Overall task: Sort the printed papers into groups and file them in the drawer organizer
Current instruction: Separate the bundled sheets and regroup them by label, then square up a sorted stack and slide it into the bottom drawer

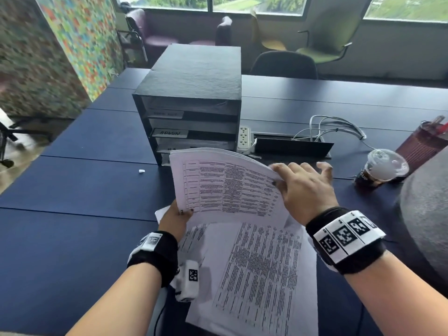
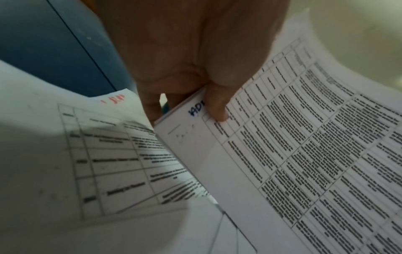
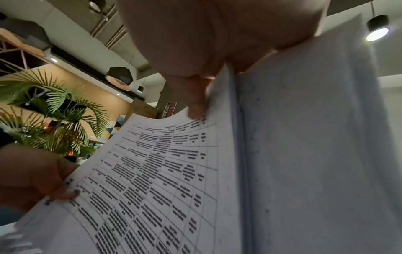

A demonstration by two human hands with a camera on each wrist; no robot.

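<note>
A stack of printed papers (image 1: 225, 185) (image 2: 304, 154) (image 3: 152, 180) with tables of text is held tilted above the blue table (image 1: 77, 190). My left hand (image 1: 177, 219) (image 2: 195, 77) pinches its lower left corner, thumb on top. My right hand (image 1: 303, 187) (image 3: 195, 68) grips the upper right edge, thumb on the printed side and fingers behind. More printed sheets (image 1: 257, 275) (image 2: 97, 154) lie flat on the table under the stack. The black drawer organizer (image 1: 191, 103) stands just beyond, its labelled drawers facing me; one label reads ADMIN (image 1: 171, 133).
A lidded iced drink cup (image 1: 383, 168) stands to the right, with a dark red tumbler (image 1: 424, 141) behind it. A power strip (image 1: 243, 139) and cable tray with white cables (image 1: 334, 127) sit right of the organizer. Chairs (image 1: 283, 64) stand past the table's far edge.
</note>
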